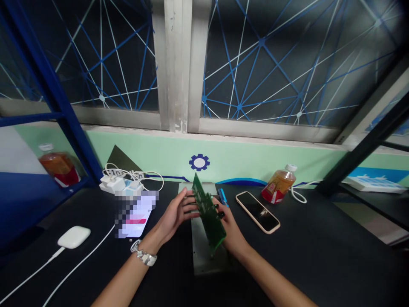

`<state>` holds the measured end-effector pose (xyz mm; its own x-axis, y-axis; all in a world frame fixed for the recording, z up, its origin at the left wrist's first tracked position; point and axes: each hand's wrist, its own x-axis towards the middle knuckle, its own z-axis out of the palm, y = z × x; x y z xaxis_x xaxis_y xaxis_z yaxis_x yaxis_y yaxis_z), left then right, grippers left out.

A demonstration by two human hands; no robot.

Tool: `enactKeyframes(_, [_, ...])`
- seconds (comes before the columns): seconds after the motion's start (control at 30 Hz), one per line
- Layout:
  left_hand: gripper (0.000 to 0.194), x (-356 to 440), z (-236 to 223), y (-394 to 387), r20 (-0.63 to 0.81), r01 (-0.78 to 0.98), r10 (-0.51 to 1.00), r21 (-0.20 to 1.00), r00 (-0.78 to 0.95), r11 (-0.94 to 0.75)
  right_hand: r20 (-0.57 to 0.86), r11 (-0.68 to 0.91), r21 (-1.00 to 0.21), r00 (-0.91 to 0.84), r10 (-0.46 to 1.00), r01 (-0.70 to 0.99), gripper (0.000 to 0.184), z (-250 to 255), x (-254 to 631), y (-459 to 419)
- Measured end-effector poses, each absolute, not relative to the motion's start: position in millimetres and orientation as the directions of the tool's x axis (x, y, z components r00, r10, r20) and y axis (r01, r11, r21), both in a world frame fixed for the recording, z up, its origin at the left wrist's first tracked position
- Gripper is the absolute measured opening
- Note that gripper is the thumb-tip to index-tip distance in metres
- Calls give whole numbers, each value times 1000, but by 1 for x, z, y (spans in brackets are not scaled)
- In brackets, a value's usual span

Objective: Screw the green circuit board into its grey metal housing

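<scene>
A green circuit board point(208, 215) stands tilted on edge above a flat grey metal plate point(204, 264). My right hand point(227, 221) grips the board from its right side, near small dark round parts; some of its fingers are hidden behind the board. My left hand point(179, 209) is open, thumb up and fingers stretched toward the board's left face. Its fingertips reach the board, but whether they press on it I cannot tell. A silver watch point(143, 254) is on the left wrist. Just beyond the right hand lies a blue tool-like object point(223, 197), partly covered.
Right of the hands lies a phone point(258, 212) in a pale case, with a drink bottle point(279, 184) behind it. To the left are a lit phone point(139, 215), a power strip point(119, 185) with cables, and a white charger point(74, 237). Blue shelf posts point(68, 115) flank the desk.
</scene>
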<state>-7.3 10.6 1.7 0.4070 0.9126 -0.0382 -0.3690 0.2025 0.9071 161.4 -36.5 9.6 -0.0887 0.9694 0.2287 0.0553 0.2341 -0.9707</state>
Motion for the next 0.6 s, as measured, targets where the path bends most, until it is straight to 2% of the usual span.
enactKeyframes(0.1, [42, -3, 6, 2, -44, -338, 845, 905, 533, 260, 124, 109, -990, -188, 974, -86, 31, 7, 171, -31])
enactKeyframes(0.2, [44, -6, -1, 4, -82, -250, 868, 941, 490, 230, 53, 15, -991, -290, 956, -132, 33, 8, 181, -29])
enactKeyframes(0.3, [52, -12, -9, 11, -107, -198, 889, 956, 446, 215, -10, -78, -976, -319, 948, -202, 34, 10, 195, -28])
enactKeyframes(0.4, [51, -18, -9, 16, -101, -186, 898, 963, 428, 197, -71, -175, -945, -349, 934, -276, 38, 12, 207, -28])
enactKeyframes(0.5, [47, -20, -2, 16, -68, -196, 902, 967, 427, 165, -100, -197, -942, -332, 938, -273, 37, 7, 213, -26])
enactKeyframes(0.6, [43, -19, 5, 13, -3, -247, 891, 960, 454, 129, -83, -153, -957, -276, 958, -244, 46, -3, 210, -25])
